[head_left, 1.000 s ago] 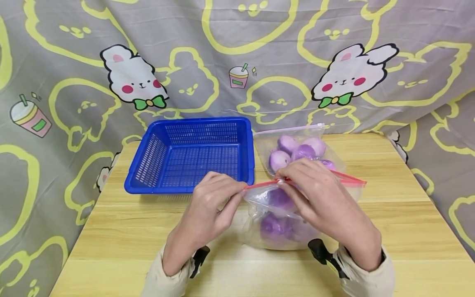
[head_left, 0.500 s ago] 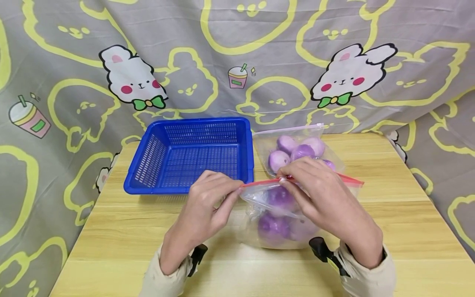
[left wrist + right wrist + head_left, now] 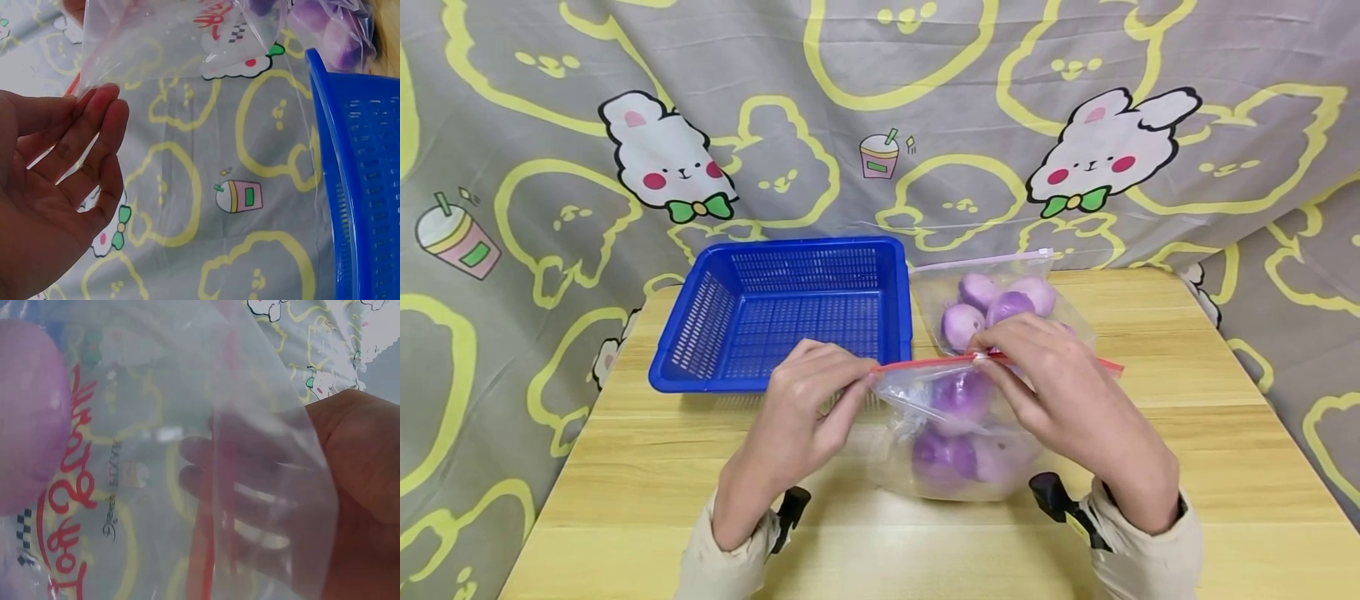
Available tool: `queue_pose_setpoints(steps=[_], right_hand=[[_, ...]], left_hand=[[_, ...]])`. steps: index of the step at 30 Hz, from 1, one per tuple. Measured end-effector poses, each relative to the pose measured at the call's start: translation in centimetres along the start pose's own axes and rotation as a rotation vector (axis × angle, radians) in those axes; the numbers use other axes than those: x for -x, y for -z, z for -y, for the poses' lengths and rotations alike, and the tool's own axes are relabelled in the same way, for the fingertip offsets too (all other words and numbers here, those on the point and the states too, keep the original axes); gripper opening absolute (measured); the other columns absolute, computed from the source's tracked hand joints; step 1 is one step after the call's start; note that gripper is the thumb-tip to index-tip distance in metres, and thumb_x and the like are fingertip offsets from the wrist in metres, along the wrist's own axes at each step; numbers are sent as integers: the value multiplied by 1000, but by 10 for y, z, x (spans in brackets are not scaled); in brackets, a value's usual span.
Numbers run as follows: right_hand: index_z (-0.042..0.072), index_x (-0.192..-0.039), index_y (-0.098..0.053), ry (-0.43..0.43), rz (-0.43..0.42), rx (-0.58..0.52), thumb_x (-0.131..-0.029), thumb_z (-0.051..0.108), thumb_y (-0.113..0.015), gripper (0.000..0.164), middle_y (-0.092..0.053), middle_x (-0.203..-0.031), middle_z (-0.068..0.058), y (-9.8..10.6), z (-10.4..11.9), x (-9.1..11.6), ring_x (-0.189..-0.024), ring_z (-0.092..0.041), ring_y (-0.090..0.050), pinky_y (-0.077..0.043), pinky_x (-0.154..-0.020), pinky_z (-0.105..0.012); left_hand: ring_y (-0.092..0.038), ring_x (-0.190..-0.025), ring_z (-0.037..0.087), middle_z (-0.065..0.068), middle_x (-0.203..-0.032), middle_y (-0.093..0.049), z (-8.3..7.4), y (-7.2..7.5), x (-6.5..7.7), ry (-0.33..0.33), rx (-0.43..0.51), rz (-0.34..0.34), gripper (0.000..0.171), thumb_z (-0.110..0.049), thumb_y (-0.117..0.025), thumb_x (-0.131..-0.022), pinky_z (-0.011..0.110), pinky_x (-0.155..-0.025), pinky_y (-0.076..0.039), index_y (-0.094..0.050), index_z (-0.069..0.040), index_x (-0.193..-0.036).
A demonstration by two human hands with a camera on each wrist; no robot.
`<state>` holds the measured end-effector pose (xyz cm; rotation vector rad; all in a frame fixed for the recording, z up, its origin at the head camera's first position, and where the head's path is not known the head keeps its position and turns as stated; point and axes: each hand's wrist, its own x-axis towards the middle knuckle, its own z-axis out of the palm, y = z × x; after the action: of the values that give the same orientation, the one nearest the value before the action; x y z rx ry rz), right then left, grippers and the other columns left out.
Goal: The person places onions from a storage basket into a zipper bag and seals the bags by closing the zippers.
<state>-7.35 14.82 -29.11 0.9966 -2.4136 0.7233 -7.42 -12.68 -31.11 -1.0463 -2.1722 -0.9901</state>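
Between both hands hangs a clear zip bag [image 3: 891, 458] with a red zip strip [image 3: 925, 364] and several round, purple, onion-like items [image 3: 943, 458] inside. My left hand [image 3: 797, 408] pinches the strip's left end between thumb and fingertips; the left wrist view shows its other fingers loosely bent. Thumb and fingers of my right hand [image 3: 1063, 387] pinch the strip at its small pale slider [image 3: 980, 357]. In the right wrist view, the right fingers [image 3: 262, 469] show blurred through the plastic, which carries red lettering [image 3: 72, 494]. The strip's right end sticks out past the right hand.
A blue plastic basket [image 3: 898, 308] with slotted walls stands behind my left hand. To its right lies a second clear bag [image 3: 932, 292] with a pale lilac zip, holding several similar purple items. A patterned cloth [image 3: 820, 67] hangs behind the wooden table [image 3: 647, 467].
My left hand has shifted left with the bag's corner. The right hand has moved slightly right with the slider, so more red strip shows between the hands. Basket and second bag stay put.
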Motion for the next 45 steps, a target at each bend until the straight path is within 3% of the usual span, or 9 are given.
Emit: queue_pose_setpoints(steps=[10, 27, 36, 45], right_hand=[[6, -102, -69, -28, 25, 20, -90, 5, -68, 11, -68, -95, -1, 5, -7, 2, -88, -14, -61, -52, -79, -38], [12, -100, -70, -125, 90, 2, -90, 3, -70, 13, -66, -93, 5, 18, -19, 12, -85, -9, -56, -49, -76, -35], [14, -98, -70, -151, 102, -3, -91, 4, -70, 12, -63, -90, 8, 21, -23, 15, -82, -6, -54, -47, -75, -30], [15, -100, -71, -200, 118, -8, -91, 6, -71, 12, -63, -90, 9, 25, -29, 19, -81, -7, -54, -47, -74, -30]], left_hand=[[-69, -79, 18, 4, -86, -75, 6, 3, 0, 4, -7, 16, 10, -4, -68, -90, 35, -76, -48, -76, -3, -95], [-69, -77, 17, 4, -85, -75, 21, 6, 2, 55, -31, 20, 9, -5, -70, -89, 35, -74, -49, -77, -1, -93], [-68, -72, 18, 5, -82, -74, 31, 10, 7, 90, -45, -13, 8, 0, -71, -86, 33, -71, -49, -77, -1, -91], [-70, -77, 16, 5, -85, -75, 43, 13, 8, 108, -67, 3, 7, -2, -71, -88, 34, -71, -51, -77, 0, -92]])
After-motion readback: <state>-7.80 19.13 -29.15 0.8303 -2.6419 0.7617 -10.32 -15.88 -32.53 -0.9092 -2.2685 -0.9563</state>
